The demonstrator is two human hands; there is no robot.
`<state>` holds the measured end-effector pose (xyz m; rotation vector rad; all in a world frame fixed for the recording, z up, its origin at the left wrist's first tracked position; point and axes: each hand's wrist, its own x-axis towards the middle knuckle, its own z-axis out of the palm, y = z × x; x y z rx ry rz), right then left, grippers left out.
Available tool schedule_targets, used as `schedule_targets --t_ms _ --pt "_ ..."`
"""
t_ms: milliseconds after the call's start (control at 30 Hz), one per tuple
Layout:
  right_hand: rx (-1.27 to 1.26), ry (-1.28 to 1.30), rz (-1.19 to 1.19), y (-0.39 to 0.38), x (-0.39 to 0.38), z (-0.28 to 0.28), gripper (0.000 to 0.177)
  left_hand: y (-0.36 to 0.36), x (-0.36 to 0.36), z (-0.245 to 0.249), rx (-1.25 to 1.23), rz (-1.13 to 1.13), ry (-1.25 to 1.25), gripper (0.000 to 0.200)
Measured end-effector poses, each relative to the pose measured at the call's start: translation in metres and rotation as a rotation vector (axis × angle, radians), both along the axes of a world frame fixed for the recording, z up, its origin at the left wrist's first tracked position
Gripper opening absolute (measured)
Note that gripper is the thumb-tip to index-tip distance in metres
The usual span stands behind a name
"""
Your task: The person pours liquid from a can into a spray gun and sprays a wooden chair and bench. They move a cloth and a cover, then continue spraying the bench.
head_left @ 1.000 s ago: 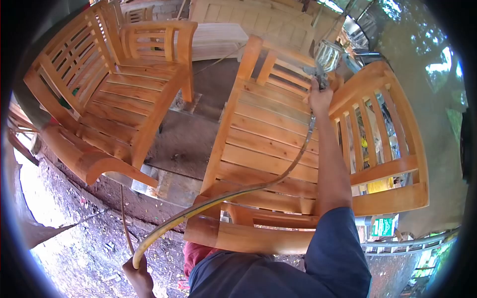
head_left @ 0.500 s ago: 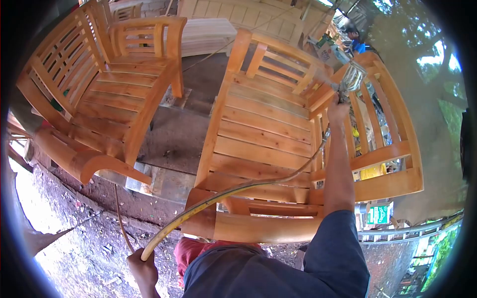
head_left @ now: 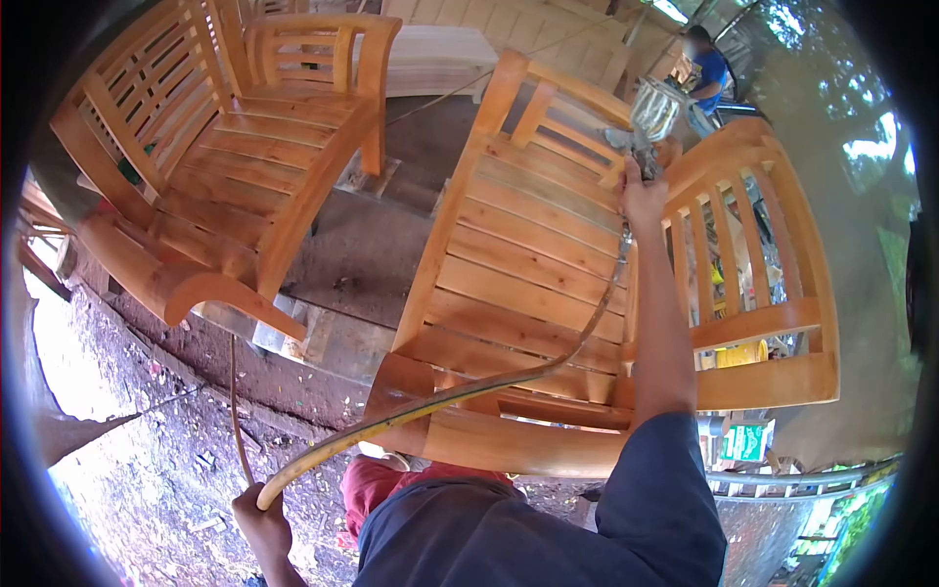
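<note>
My right hand [head_left: 643, 194] is closed on a spray gun [head_left: 641, 155] with a silvery, wrapped cup [head_left: 658, 110], above the far part of a slatted wooden bench [head_left: 533, 259]. From the gun a yellowish hose [head_left: 445, 396] curves down across the bench seat and its near armrest [head_left: 528, 445]. At the lower left, my left hand [head_left: 262, 519] is wrapped round this hose, out beyond the bench's near corner. A thinner brown hose [head_left: 236, 411] hangs beside that hand.
A second wooden bench [head_left: 245, 176] stands at the left. Pale boards [head_left: 440, 61] lie behind. Another person [head_left: 709, 73] in blue is at the back right. A ladder [head_left: 792, 486] and a green-labelled container [head_left: 745, 442] are at the lower right.
My right hand and the spray gun have moved left, from the backrest side toward the far armrest. The hose has shifted with them. The person at the back shows more fully.
</note>
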<state>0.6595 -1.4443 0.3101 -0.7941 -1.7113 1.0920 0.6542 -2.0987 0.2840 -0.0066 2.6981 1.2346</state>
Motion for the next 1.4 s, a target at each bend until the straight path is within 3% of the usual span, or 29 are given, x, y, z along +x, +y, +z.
schedule_targets --t_ms 100,200,300,400,500,567,633,700,867,1033,1133,1233,1400 --pt "-0.113 -0.047 0.046 -0.006 -0.007 0.005 0.021 -0.003 0.003 -0.003 -0.038 -0.036 0.032 0.035" --pt "0.058 -0.177 -0.077 0.029 -0.001 -0.024 0.019 0.004 0.003 0.0 -0.009 -0.027 -0.005 0.039" --pt "0.294 -0.233 -0.197 0.053 0.028 -0.04 0.022 -0.002 0.001 -0.004 -0.08 -0.063 -0.099 0.024" --pt "0.316 -0.409 -0.4 0.075 0.063 -0.047 0.032 0.012 0.009 -0.009 -0.013 0.012 0.08 0.045" --pt "0.46 -0.534 -0.556 0.12 0.097 -0.072 0.04 0.017 0.013 -0.01 0.114 0.082 0.087 0.046" --pt "0.315 -0.592 -0.582 0.136 0.104 -0.084 0.038 0.021 0.013 -0.009 0.122 0.105 0.077 0.047" --pt "0.245 -0.643 -0.54 0.12 0.098 -0.078 0.036 0.018 0.012 -0.015 0.119 0.09 0.052 0.047" --pt "0.244 -0.694 -0.431 0.057 0.075 -0.042 0.033 0.018 0.012 -0.016 0.138 0.08 0.071 0.047" --pt "0.198 -0.351 -0.206 0.081 0.007 -0.086 0.03 0.004 0.013 -0.012 0.11 0.133 0.079 0.045" --pt "-0.159 -0.209 0.02 -0.002 -0.053 -0.046 0.022 -0.005 0.02 -0.011 0.109 0.212 0.132 0.044" --pt "-0.272 -0.154 0.134 -0.009 -0.063 -0.044 0.021 -0.005 0.022 -0.013 0.109 0.22 0.139 0.046" --pt "-0.298 -0.21 0.134 -0.006 -0.057 -0.041 0.019 -0.003 0.021 -0.013 0.087 0.191 0.131 0.047" --pt "-0.099 -0.4 -0.065 0.025 -0.014 -0.051 0.022 0.009 0.015 -0.014 0.083 0.172 0.134 0.047"
